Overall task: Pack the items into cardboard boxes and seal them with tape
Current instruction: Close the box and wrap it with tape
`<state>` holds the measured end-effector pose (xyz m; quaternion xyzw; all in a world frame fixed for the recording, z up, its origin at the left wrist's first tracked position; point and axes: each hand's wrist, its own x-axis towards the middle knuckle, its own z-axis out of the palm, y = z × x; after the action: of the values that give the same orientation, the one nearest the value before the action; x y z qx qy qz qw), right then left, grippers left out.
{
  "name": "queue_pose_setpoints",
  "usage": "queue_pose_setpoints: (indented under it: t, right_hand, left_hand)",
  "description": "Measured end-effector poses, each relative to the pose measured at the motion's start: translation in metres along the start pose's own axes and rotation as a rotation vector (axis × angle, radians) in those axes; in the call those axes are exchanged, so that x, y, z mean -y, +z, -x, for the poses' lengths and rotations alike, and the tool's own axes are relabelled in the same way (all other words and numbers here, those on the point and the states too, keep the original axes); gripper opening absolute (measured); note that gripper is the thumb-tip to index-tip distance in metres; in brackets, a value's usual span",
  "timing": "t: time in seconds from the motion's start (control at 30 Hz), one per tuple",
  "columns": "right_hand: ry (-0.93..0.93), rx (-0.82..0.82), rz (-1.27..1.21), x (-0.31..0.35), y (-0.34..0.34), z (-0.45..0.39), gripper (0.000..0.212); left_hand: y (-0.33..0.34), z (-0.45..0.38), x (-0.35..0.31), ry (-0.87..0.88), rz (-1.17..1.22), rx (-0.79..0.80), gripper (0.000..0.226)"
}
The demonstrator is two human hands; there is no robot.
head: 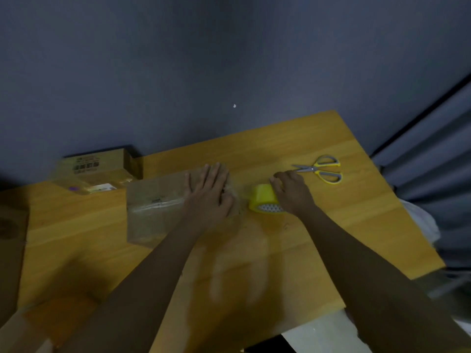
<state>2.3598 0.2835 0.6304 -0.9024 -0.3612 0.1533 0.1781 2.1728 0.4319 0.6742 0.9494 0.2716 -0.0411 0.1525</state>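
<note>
Lying on the wooden table (318,138) to the far right, a pair of scissors (321,169) with yellow and grey loop handles points its closed metal blades left, toward the right hand (290,191); the blade tips sit just beside the knuckles, and whether they touch cannot be told. At the back left, against the dark blue-grey wall (178,59), stands a second cardboard box (102,170) with a printed black label on top; something purple and a pale item show in front of it, too blurred to name. A brown cardboard piece (10,225) overlaps the table's left edge, and folded grey curtain fabric (438,159) hangs at the right.

The flat cardboard box (158,207) lies near the table's middle, dull brown and matte, with a glossy strip of clear tape running across its top. The left hand (209,192) rests flat on the box's right end, fingers straight and close together, palm down, covering that end. Just right of the box sits the tape roll (265,200), a short yellow cylinder tilted so its patterned inner core faces the camera. The right hand grips the roll from above and from the right, fingers curled over its top edge. The tabletop is smooth, honey-coloured, with long straight grain and a faint sheen.
</note>
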Motion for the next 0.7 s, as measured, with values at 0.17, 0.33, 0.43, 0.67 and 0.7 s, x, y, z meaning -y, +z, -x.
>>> queue_pose_setpoints:
  t: [0.17,0.33,0.43,0.67,0.7]
  right_hand:
    - [0.097,-0.017,-0.153,-0.024,-0.015,0.030,0.037]
    - [0.116,0.054,-0.146,-0.067,-0.031,0.033,0.030]
    - [0.111,0.121,-0.109,-0.100,-0.043,0.012,0.029]
    - [0.022,0.290,0.171,-0.166,-0.060,-0.049,0.045]
    - [0.015,0.304,0.224,-0.170,-0.061,-0.057,0.049]
  left_hand:
    - [-0.009,-0.010,-0.024,-0.139,0.166,-0.011,0.055]
    - [-0.004,-0.020,-0.057,-0.187,0.180,-0.081,0.051]
    - [0.003,-0.031,-0.084,-0.149,0.152,-0.115,0.047]
    - [0.023,-0.066,-0.158,-0.224,0.125,-0.071,0.037]
    - [0.024,-0.068,-0.164,-0.238,0.121,-0.068,0.037]
